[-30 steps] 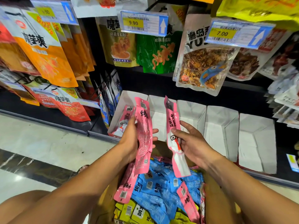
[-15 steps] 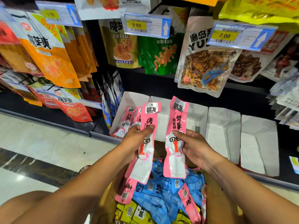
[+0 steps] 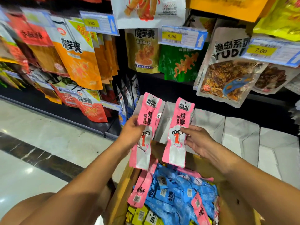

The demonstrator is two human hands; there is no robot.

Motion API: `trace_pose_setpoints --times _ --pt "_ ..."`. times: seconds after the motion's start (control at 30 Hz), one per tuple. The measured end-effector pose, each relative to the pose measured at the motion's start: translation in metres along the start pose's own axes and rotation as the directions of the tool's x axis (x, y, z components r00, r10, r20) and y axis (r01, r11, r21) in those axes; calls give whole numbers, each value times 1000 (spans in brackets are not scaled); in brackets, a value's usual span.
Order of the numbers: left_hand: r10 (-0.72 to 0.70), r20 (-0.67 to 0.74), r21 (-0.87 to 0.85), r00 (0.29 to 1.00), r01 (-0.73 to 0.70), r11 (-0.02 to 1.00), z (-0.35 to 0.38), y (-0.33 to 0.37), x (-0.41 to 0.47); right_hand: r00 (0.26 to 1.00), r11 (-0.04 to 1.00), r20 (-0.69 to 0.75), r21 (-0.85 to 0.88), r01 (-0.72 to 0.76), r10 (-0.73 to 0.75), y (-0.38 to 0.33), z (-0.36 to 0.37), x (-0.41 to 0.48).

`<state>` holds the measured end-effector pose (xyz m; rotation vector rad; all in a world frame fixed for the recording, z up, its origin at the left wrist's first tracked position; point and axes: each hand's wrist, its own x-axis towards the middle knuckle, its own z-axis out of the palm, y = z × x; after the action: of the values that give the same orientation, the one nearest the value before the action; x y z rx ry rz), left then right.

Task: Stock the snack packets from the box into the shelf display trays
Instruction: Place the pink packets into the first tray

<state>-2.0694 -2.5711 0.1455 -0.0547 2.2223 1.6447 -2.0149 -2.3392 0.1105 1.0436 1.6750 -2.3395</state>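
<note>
My left hand (image 3: 132, 135) grips a long pink snack packet (image 3: 146, 120) upright by its left edge. My right hand (image 3: 197, 142) pinches a second pink packet (image 3: 179, 125) by its right edge, front side towards me. Both packets hang above the open cardboard box (image 3: 120, 198), which holds several blue, pink and yellow packets (image 3: 177, 197). Behind the packets stands a row of white display trays (image 3: 240, 133) on the bottom shelf. The leftmost tray (image 3: 138, 104) is mostly hidden by the left packet.
Hanging snack bags (image 3: 78, 62) fill the hooks above, with price tags (image 3: 183, 37) reading 9.90 and 7.00. A large fish snack bag (image 3: 225, 73) hangs over the trays. Pale tiled floor (image 3: 40, 143) lies to the left, by the black shelf base (image 3: 65, 116).
Both packets turned from edge-on and back side to front side facing me and rose upright. The camera view tilted up and closer to the shelf.
</note>
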Motion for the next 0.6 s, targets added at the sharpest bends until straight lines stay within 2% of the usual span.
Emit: trace_pose_setpoints --times 0.23,0.5,0.6 --pt "103 -159 -95 982 -120 988 -64 12 9 999 995 -42 -101 3 -7 -14 81 67" --pt "80 -227 -176 971 -121 977 -111 9 17 991 960 -131 -277 -44 8 37 147 184" --pt "50 -222 -197 974 -95 976 -123 1 22 985 903 -171 -424 -61 -15 67 162 229"
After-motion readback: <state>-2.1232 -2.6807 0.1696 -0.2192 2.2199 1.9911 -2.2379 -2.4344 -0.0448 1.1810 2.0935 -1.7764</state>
